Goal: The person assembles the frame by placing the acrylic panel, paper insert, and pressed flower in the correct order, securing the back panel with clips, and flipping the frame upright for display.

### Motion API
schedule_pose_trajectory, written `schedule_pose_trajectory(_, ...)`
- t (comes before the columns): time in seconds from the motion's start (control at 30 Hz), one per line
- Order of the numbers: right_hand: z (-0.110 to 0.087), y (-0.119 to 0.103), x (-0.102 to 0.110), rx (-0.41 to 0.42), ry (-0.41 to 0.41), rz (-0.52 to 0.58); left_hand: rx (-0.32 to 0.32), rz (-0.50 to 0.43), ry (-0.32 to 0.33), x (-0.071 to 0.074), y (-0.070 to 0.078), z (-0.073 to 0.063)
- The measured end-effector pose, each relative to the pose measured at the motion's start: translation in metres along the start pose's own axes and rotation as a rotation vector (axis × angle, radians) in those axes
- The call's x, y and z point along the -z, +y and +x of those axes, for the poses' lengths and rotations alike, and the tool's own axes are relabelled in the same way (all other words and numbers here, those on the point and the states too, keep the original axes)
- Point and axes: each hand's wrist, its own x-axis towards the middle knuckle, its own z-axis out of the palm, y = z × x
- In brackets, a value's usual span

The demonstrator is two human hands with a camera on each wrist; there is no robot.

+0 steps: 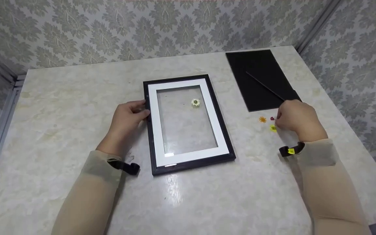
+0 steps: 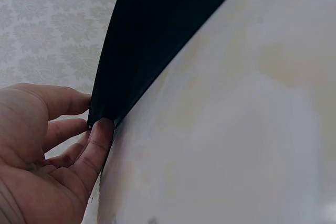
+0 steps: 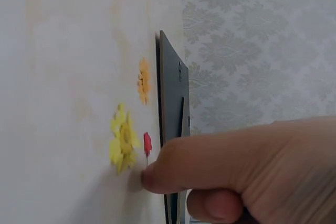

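A black picture frame (image 1: 189,164) with a white mat lies on the table in the head view. Inside its opening is a white daisy-like dried flower (image 1: 195,102). My left hand (image 1: 127,120) holds the frame's left edge between thumb and fingers, also seen close up in the left wrist view. Off to the right, my right hand (image 1: 297,119) pinches the thin stem of a small red dried flower (image 3: 147,144) at the table surface. Beside that flower lie a yellow dried flower (image 3: 124,139) and an orange dried flower (image 1: 262,119).
A black backing board (image 1: 256,65) with a stand leg lies at the back right, just beyond the small flowers and partly behind my right hand. Patterned wallpaper (image 1: 165,26) borders the marbled table (image 1: 60,130) at the back.
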Motion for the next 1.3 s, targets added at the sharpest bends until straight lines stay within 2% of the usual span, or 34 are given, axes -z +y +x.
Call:
schedule_pose_trajectory(0.23, 0.003, -0.004, -0.003, 0.024, 0.035, -0.036, -0.012, 0.009, 0.0, 0.004, 0.003, 0.002)
schedule_pose_trajectory(0.37, 0.005, 0.001, -0.006, 0.021, 0.028, 0.0, -0.009, 0.003, -0.001, 0.007, 0.002, -0.002)
schedule_pose_trajectory(0.53, 0.007, 0.008, -0.01, 0.013, 0.006, 0.112, -0.003, 0.006, -0.01, 0.008, -0.003, -0.006)
schedule_pose_trajectory(0.73, 0.008, 0.0, -0.011, 0.02, 0.029, 0.343, -0.01, 0.009, -0.004, 0.005, -0.004, -0.004)
schedule_pose_trajectory(0.9, 0.016, -0.035, -0.006, 0.045, 0.063, 0.537, -0.014, -0.012, -0.012, 0.001, -0.002, -0.001)
schedule_pose_trajectory(1.07, 0.033, -0.089, 0.007, 0.074, 0.021, 0.676, -0.004, -0.02, -0.007, 0.002, -0.001, -0.001)
schedule_pose_trajectory(1.3, 0.059, -0.151, 0.012, 0.141, 0.014, 0.596, -0.021, -0.032, -0.003, 0.001, 0.0, 0.001)
